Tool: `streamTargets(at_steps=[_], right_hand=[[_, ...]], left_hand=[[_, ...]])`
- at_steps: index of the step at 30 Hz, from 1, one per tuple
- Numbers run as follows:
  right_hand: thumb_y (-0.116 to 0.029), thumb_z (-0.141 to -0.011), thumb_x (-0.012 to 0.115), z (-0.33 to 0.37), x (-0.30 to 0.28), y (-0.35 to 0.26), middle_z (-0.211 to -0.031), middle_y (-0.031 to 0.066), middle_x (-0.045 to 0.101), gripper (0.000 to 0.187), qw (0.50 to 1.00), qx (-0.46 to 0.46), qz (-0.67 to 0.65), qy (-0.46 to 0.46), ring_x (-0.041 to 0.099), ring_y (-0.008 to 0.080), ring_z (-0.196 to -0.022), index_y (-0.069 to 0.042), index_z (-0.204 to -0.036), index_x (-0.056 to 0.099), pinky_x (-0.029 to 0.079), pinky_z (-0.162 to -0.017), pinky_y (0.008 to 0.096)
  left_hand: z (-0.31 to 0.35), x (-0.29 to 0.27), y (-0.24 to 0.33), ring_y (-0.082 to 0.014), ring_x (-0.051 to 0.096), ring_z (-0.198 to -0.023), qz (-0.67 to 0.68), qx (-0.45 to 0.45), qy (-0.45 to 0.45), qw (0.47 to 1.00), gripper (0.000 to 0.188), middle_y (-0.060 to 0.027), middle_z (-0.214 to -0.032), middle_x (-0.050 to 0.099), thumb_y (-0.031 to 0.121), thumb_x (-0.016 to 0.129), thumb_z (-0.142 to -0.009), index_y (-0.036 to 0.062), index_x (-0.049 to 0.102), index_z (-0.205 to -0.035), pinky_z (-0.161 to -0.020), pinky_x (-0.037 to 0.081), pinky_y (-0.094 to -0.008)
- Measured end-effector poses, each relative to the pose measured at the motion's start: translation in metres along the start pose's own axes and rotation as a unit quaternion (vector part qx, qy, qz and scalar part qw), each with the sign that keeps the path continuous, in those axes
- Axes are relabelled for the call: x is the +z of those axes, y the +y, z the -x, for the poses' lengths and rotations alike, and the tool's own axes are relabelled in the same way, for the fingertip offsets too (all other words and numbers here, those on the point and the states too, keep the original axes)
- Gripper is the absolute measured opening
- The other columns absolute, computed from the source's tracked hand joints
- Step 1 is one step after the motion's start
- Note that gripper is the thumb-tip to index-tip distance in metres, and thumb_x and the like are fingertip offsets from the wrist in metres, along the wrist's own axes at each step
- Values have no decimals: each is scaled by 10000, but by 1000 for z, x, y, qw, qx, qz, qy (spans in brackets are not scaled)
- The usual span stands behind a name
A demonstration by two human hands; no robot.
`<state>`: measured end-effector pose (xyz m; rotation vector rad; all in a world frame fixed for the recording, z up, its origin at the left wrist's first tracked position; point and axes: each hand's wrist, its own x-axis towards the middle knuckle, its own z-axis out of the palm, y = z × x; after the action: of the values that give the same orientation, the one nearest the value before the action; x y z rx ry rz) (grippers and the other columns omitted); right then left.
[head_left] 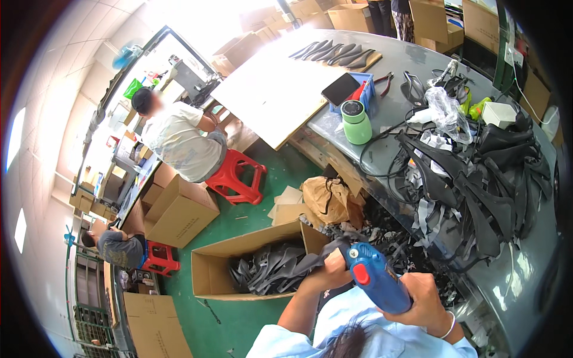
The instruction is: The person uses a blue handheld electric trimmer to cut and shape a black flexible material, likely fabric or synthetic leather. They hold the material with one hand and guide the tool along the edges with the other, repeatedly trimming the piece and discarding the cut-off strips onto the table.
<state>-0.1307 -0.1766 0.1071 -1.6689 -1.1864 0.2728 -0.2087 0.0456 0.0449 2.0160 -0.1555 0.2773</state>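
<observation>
Fingers of the right hand (424, 300) curl around a blue handheld tool (377, 275), right of the open cardboard box (210, 279). Those of the left hand (335, 271) pinch a dark strip (314, 260) at that box's right end; dark pieces (265, 269) lie inside it.

I see the right hand (421, 303) holding a blue tool (375, 275), and the left hand (334, 271) holding a black piece (339, 243) near a brown box (210, 275).

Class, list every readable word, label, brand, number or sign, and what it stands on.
No text can be read.
Open cardboard box beside the nearer red stool: printing too small to read.
Lower-left cardboard panel: faint markings, too blurred to read.
Blue tool in the right hand: nothing legible.
</observation>
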Motion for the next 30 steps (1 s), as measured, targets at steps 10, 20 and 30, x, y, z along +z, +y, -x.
streamTargets(at_steps=[10, 20, 30], right_hand=[[-122, -538, 775, -7, 16, 14, -620, 103, 547, 367, 998, 47, -31, 32, 570, 278, -540, -25, -801, 539, 449, -511, 358], [-271, -570, 842, 2, 16, 20, -541, 94, 468, 469, 993, 48, 93, 55, 496, 271, -448, -44, -674, 445, 378, -439, 353], [-195, -602, 742, 8, 16, 28, -513, 78, 507, 305, 988, 47, 134, 54, 534, 268, -451, -65, -682, 479, 415, -475, 349]], left_hand=[[-28, 27, 60, -239, 539, -1074, 636, -41, 124, 761, 667, -169, -1318, 449, 338, 618, -863, 44, 308, -1376, -903, 445, -361], [-44, -4, 38, -141, 568, -682, 454, -62, 447, 768, 201, -111, -839, 572, 117, 535, -913, 44, 431, -1069, -534, 460, -221], [-19, -16, 47, -151, 580, -654, 361, -51, 307, 879, 298, -131, -795, 611, 40, 533, -878, -39, 526, -1165, -573, 477, -252]])
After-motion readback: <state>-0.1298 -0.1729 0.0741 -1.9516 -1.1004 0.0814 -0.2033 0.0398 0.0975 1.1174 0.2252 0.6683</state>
